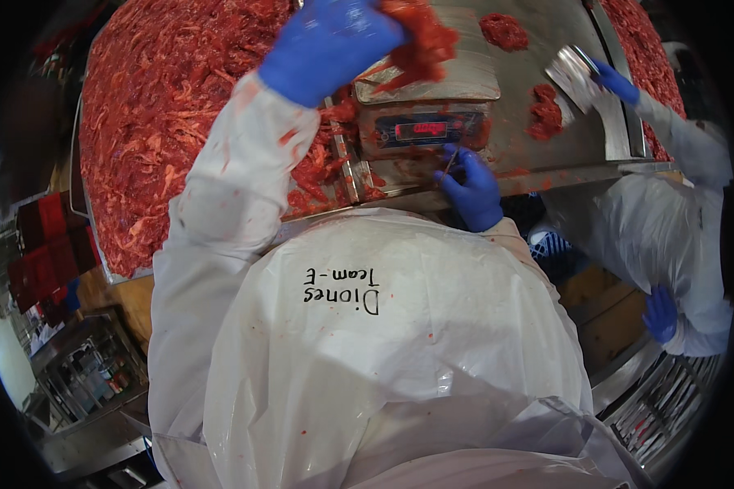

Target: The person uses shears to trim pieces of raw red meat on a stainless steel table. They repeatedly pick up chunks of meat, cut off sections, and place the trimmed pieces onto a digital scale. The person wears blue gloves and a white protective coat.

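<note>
My left hand [330, 53], in a blue glove, is closed around a clump of shredded raw meat [422, 45]. It holds the clump over the metal platform [465, 88] of a scale [369, 134], whose red display faces me. Below the display, my right hand [473, 194], also gloved in blue, has its fingers pinched together. A thin dark sliver shows at its fingertips, too small to name. Beyond my left forearm lies a large heap of raw meat [155, 122], with loose shreds [318, 175] along its right edge.
Two small meat portions, one far [504, 33] and one nearer [546, 112], lie on the steel table [518, 69]. At right, a co-worker's gloved hand [617, 81] holds a flat metal tool [575, 72]. Their other hand [660, 314] hangs lower. More meat [640, 41] lies beyond a metal divider.
</note>
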A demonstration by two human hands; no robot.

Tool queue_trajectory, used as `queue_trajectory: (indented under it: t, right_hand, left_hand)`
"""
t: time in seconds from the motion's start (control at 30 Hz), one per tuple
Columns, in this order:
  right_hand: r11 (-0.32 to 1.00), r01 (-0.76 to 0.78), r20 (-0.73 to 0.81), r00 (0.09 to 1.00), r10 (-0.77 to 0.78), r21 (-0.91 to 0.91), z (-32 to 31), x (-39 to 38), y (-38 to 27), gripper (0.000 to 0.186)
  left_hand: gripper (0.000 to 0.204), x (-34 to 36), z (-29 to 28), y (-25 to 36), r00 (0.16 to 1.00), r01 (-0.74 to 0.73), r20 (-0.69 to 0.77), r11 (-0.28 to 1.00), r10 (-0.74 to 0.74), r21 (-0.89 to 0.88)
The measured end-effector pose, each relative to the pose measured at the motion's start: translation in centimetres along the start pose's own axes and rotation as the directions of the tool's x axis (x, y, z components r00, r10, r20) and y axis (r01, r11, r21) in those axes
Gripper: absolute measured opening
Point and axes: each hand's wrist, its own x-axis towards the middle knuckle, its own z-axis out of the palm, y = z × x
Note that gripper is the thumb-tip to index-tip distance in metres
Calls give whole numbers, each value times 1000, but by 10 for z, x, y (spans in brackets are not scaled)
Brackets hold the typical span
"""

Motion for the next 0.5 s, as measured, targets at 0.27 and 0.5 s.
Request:
queue_trajectory:
  t: [0.27, 0.5]
  right_hand:
    - [970, -125, 68, 991, 113, 210, -12, -12, 3, 38]
    - [868, -30, -146, 982, 117, 495, -61, 43, -73, 31]
  left_hand:
    - [42, -54, 0, -74, 919, 392, 16, 918, -394, 54]
    - [36, -58, 18, -87, 980, 152, -165, 961, -116, 231]
